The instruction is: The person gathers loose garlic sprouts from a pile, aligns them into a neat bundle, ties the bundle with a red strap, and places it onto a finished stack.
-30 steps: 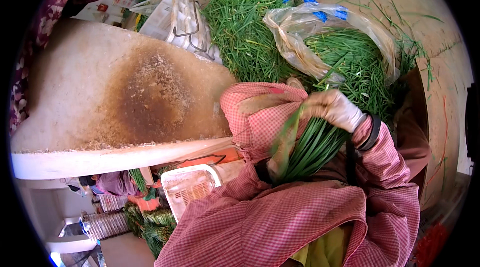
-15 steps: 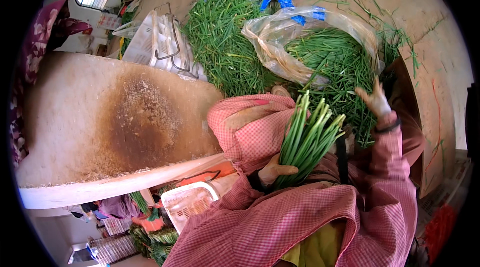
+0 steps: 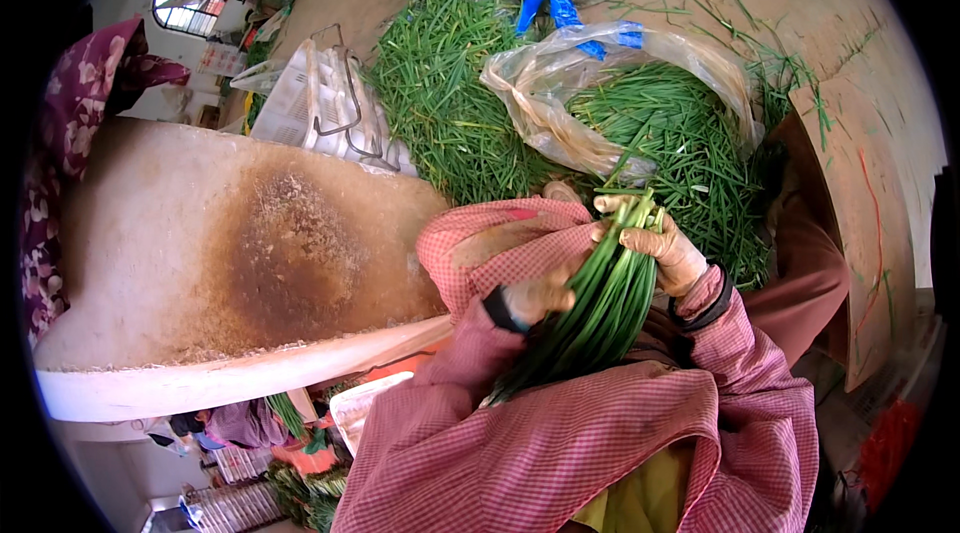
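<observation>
A bunch of garlic chives [image 3: 600,308] slants across my lap, pale cut ends up and dark leaf ends trailing toward my left. Close below those pale ends, my right hand [image 3: 668,251] is closed round the bunch, thumb in front and fingertips showing on the far side. My left hand [image 3: 540,297] grips its left edge lower down, somewhat blurred, with part of the fingers hidden by the leaves. Beyond the hands, more loose chives [image 3: 660,118] fill an open clear plastic bag [image 3: 520,98], and a large heap of chives [image 3: 450,83] lies to its left.
A stained pale tabletop [image 3: 150,243] spans the left side. Behind it stands a white plastic crate [image 3: 300,98] with a metal handle. A brown board [image 3: 860,233] leans at my right. Another person's flowered purple sleeve [image 3: 95,83] shows at far left; a blue strip [image 3: 560,8] lies by the bag.
My right hand has come in from above the bagged chives and closed round the bunch's upper end. The bunch has tipped, its leaf ends now spreading lower left. My left hand has shifted slightly upward.
</observation>
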The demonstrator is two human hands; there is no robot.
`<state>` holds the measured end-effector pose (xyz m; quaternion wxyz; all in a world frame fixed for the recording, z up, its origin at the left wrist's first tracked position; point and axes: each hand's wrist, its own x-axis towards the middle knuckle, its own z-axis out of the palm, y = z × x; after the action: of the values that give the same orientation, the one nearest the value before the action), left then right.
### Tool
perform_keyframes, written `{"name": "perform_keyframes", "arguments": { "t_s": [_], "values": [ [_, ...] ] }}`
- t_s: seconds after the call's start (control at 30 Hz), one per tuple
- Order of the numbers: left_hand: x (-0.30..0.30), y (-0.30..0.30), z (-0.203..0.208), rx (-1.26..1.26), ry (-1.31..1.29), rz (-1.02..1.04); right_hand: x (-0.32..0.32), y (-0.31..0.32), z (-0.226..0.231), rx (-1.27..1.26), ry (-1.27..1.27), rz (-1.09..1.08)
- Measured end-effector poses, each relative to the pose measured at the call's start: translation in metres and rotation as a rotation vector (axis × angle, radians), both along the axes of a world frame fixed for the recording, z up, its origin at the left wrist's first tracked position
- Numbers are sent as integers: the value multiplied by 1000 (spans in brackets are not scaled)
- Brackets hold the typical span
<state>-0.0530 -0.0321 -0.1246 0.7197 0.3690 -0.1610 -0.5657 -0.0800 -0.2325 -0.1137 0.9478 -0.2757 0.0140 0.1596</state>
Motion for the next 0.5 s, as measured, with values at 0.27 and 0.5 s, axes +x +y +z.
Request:
{"name": "perform_keyframes", "arguments": {
  "t_s": [0.27, 0.5],
  "values": [
    [-1, -56, 25, 22, 402, -307, 3, -29, 25, -671, -415, 57],
    [63, -87, 60, 84, 18, -37, 46, -45, 53, -317, -256, -268]
  ]
}}
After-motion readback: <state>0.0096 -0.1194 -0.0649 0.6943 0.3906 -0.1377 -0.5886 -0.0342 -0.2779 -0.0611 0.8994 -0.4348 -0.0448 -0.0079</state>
